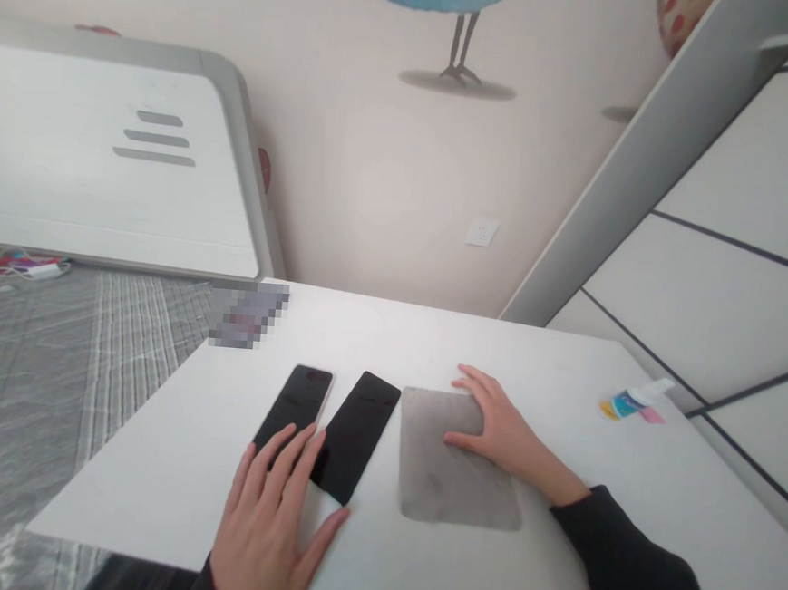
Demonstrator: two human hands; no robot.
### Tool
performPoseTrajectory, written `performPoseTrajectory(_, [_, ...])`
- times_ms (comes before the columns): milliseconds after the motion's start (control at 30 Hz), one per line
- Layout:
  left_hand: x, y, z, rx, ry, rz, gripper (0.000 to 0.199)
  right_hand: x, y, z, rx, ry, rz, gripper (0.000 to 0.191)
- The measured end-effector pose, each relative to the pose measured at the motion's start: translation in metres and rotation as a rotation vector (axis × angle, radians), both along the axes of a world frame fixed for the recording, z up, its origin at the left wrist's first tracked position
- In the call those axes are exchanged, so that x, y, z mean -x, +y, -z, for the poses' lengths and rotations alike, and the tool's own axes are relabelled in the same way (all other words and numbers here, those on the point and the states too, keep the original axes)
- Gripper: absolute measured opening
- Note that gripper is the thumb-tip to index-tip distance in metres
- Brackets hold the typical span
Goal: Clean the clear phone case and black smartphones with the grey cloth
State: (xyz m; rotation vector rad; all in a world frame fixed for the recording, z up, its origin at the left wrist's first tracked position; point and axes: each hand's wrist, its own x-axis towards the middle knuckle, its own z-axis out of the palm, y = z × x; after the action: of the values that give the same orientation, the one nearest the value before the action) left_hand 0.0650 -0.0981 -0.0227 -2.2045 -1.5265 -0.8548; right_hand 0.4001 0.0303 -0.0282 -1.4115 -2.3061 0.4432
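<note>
Two dark phones lie side by side on the white table: a left phone (302, 396) with a light edge, and a black right phone (363, 424). My left hand (274, 517) has its fingers spread over their near ends, the thumb apart on the right. A grey cloth (440, 480) lies flat to the right of the phones. On its upper right part rests my right hand (496, 430), thumb and fingers apart, holding nothing that shows.
A small white bottle (631, 400) with a blue label lies at the right on the table (365, 320), beside something pink. A blurred item (249, 314) is at the back left corner. Left of the table is a bed with a striped grey cover (124, 337).
</note>
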Motion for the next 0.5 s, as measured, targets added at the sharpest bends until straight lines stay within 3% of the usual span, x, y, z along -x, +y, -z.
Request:
performPoseTrajectory(100, [-0.004, 0.010, 0.008, 0.008, 0.069, -0.092, 0.073, 0.001, 0.001, -0.005, 0.066, 0.072, -0.022, 0.043])
performPoseTrajectory(200, [-0.010, 0.012, 0.016, 0.019, 0.088, -0.118, 0.069, 0.000, 0.003, -0.007, 0.112, 0.138, -0.016, 0.027])
performPoseTrajectory(367, [-0.013, 0.012, 0.016, 0.028, 0.044, -0.141, 0.059, -0.006, 0.008, -0.015, 0.284, 0.120, 0.105, 0.030])
performPoseTrajectory(500, [-0.015, 0.011, 0.013, 0.076, 0.010, -0.126, 0.064, -0.019, 0.001, -0.043, 0.410, 0.308, 0.059, 0.040])
